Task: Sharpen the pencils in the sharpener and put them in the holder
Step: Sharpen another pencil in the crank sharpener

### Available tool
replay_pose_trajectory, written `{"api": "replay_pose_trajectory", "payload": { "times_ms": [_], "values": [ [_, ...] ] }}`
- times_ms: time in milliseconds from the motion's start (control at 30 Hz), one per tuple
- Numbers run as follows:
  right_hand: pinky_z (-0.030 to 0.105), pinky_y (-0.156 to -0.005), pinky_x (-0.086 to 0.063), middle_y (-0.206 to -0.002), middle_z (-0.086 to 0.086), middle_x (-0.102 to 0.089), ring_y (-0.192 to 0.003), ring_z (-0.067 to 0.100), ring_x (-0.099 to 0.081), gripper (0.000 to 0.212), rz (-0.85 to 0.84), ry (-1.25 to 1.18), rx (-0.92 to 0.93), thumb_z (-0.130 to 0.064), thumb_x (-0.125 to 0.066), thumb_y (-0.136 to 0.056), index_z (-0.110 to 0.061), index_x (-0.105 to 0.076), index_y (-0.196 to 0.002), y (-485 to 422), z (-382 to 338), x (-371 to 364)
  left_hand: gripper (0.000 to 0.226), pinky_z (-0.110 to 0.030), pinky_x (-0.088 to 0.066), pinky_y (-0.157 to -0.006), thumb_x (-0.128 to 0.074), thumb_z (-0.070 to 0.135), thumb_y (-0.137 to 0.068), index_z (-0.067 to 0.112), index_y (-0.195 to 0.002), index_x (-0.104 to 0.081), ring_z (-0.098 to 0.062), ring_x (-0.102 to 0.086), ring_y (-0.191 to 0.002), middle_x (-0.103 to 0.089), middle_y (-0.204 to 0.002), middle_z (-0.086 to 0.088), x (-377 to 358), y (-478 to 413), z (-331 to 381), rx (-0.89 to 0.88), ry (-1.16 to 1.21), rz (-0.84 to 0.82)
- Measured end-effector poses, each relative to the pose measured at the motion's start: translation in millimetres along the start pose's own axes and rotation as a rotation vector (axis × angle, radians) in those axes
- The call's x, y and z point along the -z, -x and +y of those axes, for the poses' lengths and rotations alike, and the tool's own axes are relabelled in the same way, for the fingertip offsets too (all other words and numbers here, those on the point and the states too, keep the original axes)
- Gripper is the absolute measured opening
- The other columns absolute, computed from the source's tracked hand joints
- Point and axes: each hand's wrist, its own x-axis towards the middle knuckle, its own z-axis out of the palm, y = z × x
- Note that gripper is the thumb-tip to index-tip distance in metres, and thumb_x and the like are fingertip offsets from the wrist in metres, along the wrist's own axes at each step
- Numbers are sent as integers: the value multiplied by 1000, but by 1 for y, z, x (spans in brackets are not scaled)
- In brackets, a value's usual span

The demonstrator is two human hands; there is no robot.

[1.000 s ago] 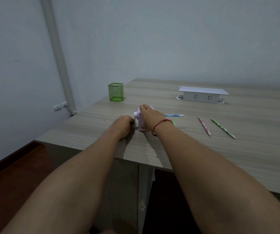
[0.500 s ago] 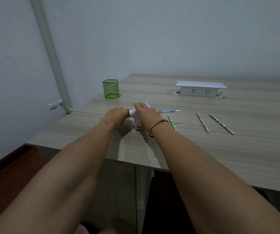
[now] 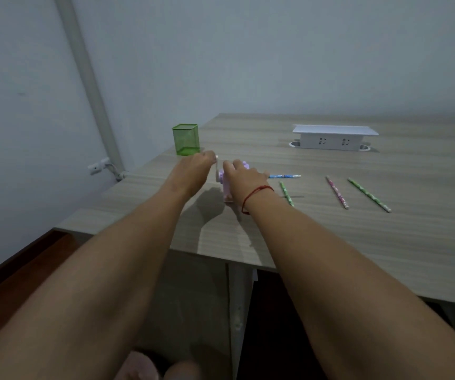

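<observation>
2 hands work the pink sharpener (image 3: 227,193) near the table's (image 3: 330,242) left edge. The left hand (image 3: 193,171) pinches the white crank knob (image 3: 216,159). The right hand (image 3: 245,179) has its fingers curled over the sharpener's top. The blue pencil (image 3: 285,176) protrudes from its right side. The near green pencil (image 3: 286,193), pink pencil (image 3: 337,192) and far green pencil (image 3: 368,194) lie loose to the right. The green holder (image 3: 186,139) stands behind, apart.

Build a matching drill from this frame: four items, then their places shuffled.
1. green mesh pencil holder
2. blue patterned pencil
3. pink patterned pencil
4. white plastic socket box

A. pokes out from behind the right hand
B. lies loose on the wooden table
C. stands by the table's left edge
D. sits over two cable holes

Pairs: 1-C, 2-A, 3-B, 4-D.
</observation>
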Motion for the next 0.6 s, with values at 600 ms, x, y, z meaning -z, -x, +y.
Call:
{"api": "replay_pose_trajectory", "payload": {
  "times_ms": [600],
  "values": [
    [65, -106, -29, -149, 8, -31, -132, 37, -43, 65, -17, -40, -67, -24, -65, -86, -17, -32, -141, -21, -3, -18, 16, -33, -49, -81, -48, 14, -95, 10, -103, -61, -24, -63, -92, -67, -105, -11, -10, 60, 30, 143, 136, -175]
  ]
}}
